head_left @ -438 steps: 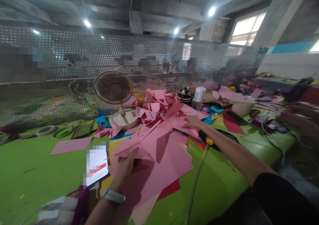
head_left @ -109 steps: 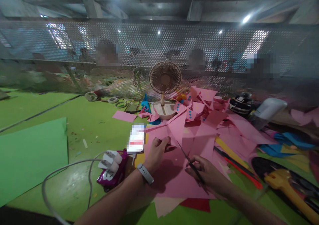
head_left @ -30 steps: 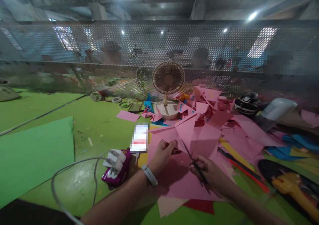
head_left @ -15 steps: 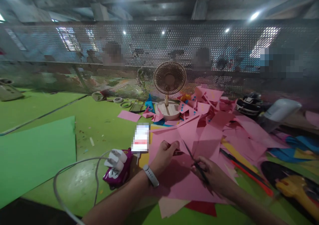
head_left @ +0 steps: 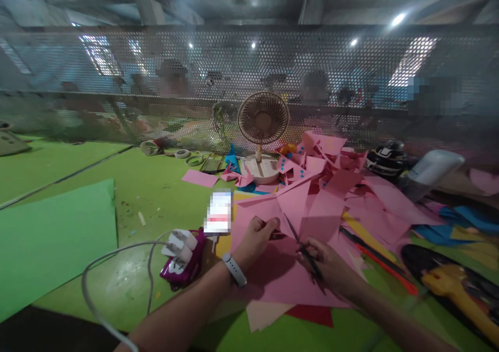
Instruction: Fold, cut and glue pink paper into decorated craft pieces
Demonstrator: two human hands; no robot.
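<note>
Several pink sheets (head_left: 353, 206) heap between the scissors (head_left: 293, 231) and fan (head_left: 263, 118).

Item one: your right hand (head_left: 331, 268) closes over the handles of the scissors (head_left: 295, 236), leaving you only the thin blades, and your left hand (head_left: 255, 237) pinches the pink sheet (head_left: 273, 284) with fingertips folded out of view. Item two: phone screen (head_left: 219, 212) pixelated, unreadable; people behind the perforated screen (head_left: 117, 81) blurred. Item three: green sheet (head_left: 50, 237) cut by the left edge, white cable (head_left: 113, 250) by the bottom, yellow tool (head_left: 460, 295) by the right.
</note>
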